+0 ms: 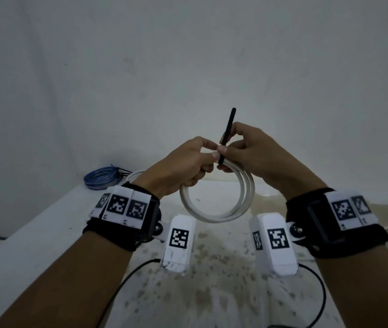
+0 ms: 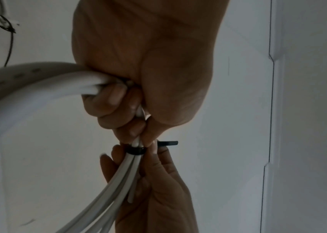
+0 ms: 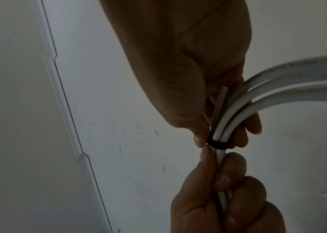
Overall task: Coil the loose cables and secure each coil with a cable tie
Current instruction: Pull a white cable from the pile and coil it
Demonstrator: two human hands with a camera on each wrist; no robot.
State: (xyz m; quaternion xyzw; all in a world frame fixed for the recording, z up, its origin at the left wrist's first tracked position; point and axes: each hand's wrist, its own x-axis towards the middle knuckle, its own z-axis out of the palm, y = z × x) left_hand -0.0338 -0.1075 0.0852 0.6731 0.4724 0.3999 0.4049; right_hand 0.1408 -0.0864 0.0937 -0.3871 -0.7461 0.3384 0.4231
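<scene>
**Tie looped on the white coil, not yet safe**

The left hand [image 1: 183, 162] has its grip curled round the bunched turns of the white cable coil [image 1: 219, 200], held in the air above the surface [image 1: 34, 245]. The right hand [image 1: 247, 152] pinches the black cable tie [image 1: 227, 129], already looped round the turns.

Judged from here, the risk is a loose cable end [image 2: 131, 195] springing free of the band, or the turns fanning apart if the left grip eases before cinching.

Only the wrist views show the closed band [image 3: 217, 144]; only the head view shows the upright tail and a tied blue coil [image 1: 102, 179] resting behind.
</scene>
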